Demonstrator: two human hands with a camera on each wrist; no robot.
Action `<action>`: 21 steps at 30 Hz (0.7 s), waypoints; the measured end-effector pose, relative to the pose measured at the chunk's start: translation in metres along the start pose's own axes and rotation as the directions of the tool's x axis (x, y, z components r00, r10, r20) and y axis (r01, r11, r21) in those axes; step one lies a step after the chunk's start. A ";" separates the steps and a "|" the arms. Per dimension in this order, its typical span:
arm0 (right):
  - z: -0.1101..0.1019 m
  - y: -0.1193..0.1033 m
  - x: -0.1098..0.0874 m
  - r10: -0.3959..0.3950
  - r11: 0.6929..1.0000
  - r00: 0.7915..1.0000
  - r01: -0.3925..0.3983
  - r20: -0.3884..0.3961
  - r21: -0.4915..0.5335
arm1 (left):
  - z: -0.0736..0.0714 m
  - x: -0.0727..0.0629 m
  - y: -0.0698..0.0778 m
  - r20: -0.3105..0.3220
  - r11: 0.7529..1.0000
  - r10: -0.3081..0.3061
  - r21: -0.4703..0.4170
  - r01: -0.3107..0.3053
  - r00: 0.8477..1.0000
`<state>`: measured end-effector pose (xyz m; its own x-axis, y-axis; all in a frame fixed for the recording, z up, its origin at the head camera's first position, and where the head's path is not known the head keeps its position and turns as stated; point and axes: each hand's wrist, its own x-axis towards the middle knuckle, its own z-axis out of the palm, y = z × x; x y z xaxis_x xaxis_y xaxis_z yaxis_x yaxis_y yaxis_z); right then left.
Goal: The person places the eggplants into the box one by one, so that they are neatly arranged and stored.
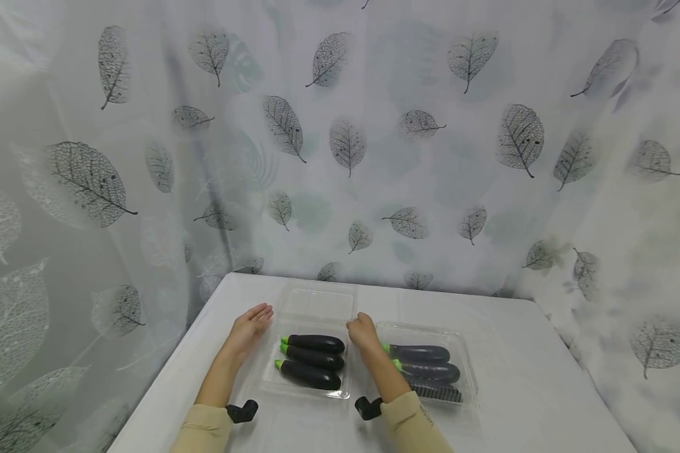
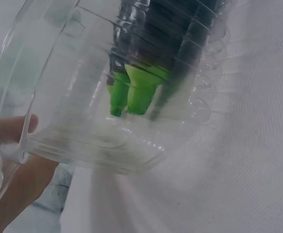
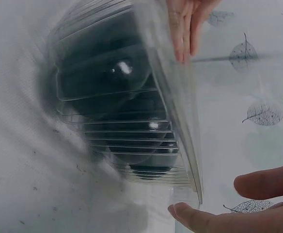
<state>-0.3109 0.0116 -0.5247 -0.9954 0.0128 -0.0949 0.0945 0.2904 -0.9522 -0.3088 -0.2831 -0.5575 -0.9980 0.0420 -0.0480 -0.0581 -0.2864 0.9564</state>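
Three dark eggplants (image 1: pixel 313 360) with bright green stems lie in a clear plastic container (image 1: pixel 272 377) whose hinged lid (image 1: pixel 317 305) is folded open at the far side. My left hand (image 1: pixel 252 328) is beside the container's far left, fingers extended. In the left wrist view, part of the left hand (image 2: pixel 32 179) shows by the rim, partly seen through the plastic. At the far right corner is my right hand (image 1: pixel 364 330). The right wrist view shows the right hand's (image 3: pixel 258 208) thumb and forefinger apart, a fingertip at the corner.
To the right, a second clear container (image 1: pixel 469 365) holds three more eggplants (image 1: pixel 430 371) under clear plastic. Both containers stand on a white-covered table (image 1: pixel 521 377). A leaf-patterned curtain (image 1: pixel 345 207) hangs behind the table and along its sides.
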 end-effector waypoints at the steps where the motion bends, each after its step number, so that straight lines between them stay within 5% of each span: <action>1: 0.000 0.000 0.001 0.003 1.000 1.000 -0.003 0.002 -0.002 | 0.000 0.001 -0.001 0.005 1.000 -0.001 -0.010 0.001 1.000; 21: -0.001 0.005 0.002 -0.007 0.999 1.000 0.007 0.018 -0.035 | 0.000 0.005 -0.002 0.044 0.982 0.003 -0.189 0.005 0.999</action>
<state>-0.3124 0.0144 -0.5290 -0.9956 -0.0068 -0.0937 0.0865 0.3234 -0.9423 -0.3141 -0.2823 -0.5600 -0.9960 0.0828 -0.0323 -0.0671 -0.4622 0.8842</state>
